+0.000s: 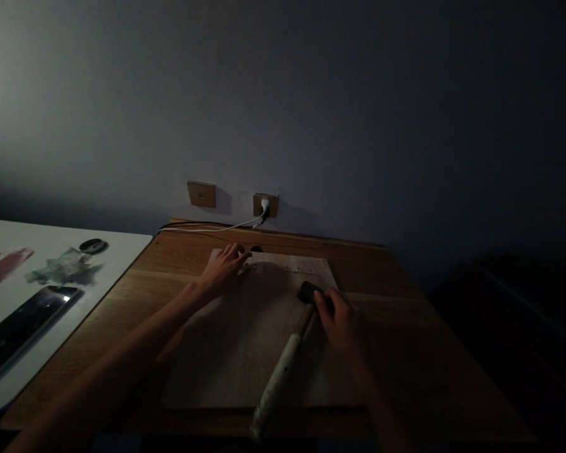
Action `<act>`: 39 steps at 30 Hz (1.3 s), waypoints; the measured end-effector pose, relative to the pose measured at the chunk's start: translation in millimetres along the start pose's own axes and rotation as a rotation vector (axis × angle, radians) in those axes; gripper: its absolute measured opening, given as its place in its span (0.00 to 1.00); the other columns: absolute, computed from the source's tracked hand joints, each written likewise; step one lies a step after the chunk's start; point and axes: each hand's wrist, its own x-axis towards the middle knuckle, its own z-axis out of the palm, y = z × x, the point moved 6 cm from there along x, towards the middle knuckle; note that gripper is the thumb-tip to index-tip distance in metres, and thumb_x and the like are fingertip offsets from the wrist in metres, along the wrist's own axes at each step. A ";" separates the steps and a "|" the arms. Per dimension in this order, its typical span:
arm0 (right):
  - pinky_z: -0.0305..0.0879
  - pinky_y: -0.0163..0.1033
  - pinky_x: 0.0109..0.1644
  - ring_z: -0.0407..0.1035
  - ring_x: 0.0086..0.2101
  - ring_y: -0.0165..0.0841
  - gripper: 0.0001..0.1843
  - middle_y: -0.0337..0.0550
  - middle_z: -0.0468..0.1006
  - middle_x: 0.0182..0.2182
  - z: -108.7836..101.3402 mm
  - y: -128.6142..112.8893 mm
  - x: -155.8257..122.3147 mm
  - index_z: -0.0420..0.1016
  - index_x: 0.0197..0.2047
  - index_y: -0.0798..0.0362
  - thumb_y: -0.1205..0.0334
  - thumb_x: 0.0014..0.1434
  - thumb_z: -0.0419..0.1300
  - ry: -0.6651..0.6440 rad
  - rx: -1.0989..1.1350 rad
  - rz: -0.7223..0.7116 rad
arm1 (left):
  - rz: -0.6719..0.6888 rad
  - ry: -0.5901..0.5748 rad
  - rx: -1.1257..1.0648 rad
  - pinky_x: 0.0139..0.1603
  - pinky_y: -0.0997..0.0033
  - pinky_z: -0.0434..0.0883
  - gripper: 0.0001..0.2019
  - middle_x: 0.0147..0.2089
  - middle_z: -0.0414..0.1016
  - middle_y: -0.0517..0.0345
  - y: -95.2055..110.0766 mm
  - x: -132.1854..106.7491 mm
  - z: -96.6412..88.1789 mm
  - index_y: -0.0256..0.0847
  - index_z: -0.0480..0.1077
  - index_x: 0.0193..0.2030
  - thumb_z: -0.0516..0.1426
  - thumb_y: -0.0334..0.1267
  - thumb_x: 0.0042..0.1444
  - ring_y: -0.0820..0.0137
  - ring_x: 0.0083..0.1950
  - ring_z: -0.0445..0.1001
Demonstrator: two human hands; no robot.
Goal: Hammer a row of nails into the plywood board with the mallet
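So right now the right hand [342, 318] has a hammer [289, 352] by the head, fingers closed around the dark end, while the pale-wrapped handle slants back across the pale board [236, 340] and past its near edge. The board lies flat on the wooden table [146, 283], and near its far edge there's a spaced-out row of tiny shiny bits, which look like nails [297, 270] to me, though it's too dim to swear to it. The left hand [226, 258] is over at the far left corner of the board, fingertips right by the left end of that row. Can't tell if those fingers are pinching one or just resting there, sorry. My read is that this is the placing/steadying part, not a full swing, since nobody swings a hammer held up by the head. Whatever comes after, I'd say the next move calls for small, controlled taps, or a regrip down the handle for more force, with the left fingertips kept well out of the way.
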 end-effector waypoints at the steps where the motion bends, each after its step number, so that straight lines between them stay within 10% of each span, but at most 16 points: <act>1: 0.63 0.36 0.35 0.77 0.32 0.37 0.18 0.46 0.83 0.31 -2.6 2.5 18.3 0.75 0.36 0.50 0.51 0.72 0.51 -0.004 -0.017 -0.015 | -0.006 -0.066 -0.003 0.53 0.58 0.73 0.15 0.54 0.73 0.43 -5.4 8.6 0.6 0.40 0.73 0.56 0.56 0.36 0.64 0.57 0.53 0.74; 8: 0.66 0.36 0.47 0.78 0.43 0.39 0.09 0.53 0.85 0.40 37.9 2.6 111.8 0.80 0.39 0.55 0.61 0.67 0.60 -0.415 -0.246 -0.074 | 0.092 -0.421 -0.216 0.40 0.77 0.70 0.13 0.39 0.81 0.59 -22.7 36.0 9.6 0.41 0.77 0.39 0.56 0.21 0.53 0.71 0.38 0.78; 19: 0.64 0.34 0.53 0.76 0.49 0.35 0.16 0.51 0.83 0.48 46.1 -11.5 114.2 0.82 0.47 0.54 0.77 0.63 0.56 -0.461 -0.210 -0.211 | 0.096 -0.289 -0.353 0.35 0.78 0.69 0.18 0.37 0.83 0.55 -36.5 43.1 11.7 0.37 0.79 0.47 0.57 0.18 0.54 0.72 0.34 0.79; 28: 0.65 0.35 0.45 0.78 0.44 0.39 0.12 0.51 0.85 0.41 49.9 -34.0 108.5 0.85 0.42 0.54 0.72 0.64 0.60 -0.511 -0.203 -0.203 | 0.138 -0.353 -0.222 0.38 0.76 0.69 0.15 0.34 0.81 0.56 -6.6 38.5 2.6 0.40 0.80 0.36 0.55 0.19 0.57 0.70 0.35 0.79; 39: 0.66 0.35 0.54 0.77 0.47 0.36 0.14 0.49 0.85 0.43 53.9 -50.9 111.3 0.84 0.43 0.55 0.76 0.62 0.59 -0.489 -0.074 -0.272 | 0.143 -0.228 -0.256 0.41 0.72 0.71 0.14 0.42 0.82 0.49 -4.4 45.3 16.1 0.39 0.79 0.46 0.59 0.21 0.57 0.65 0.42 0.81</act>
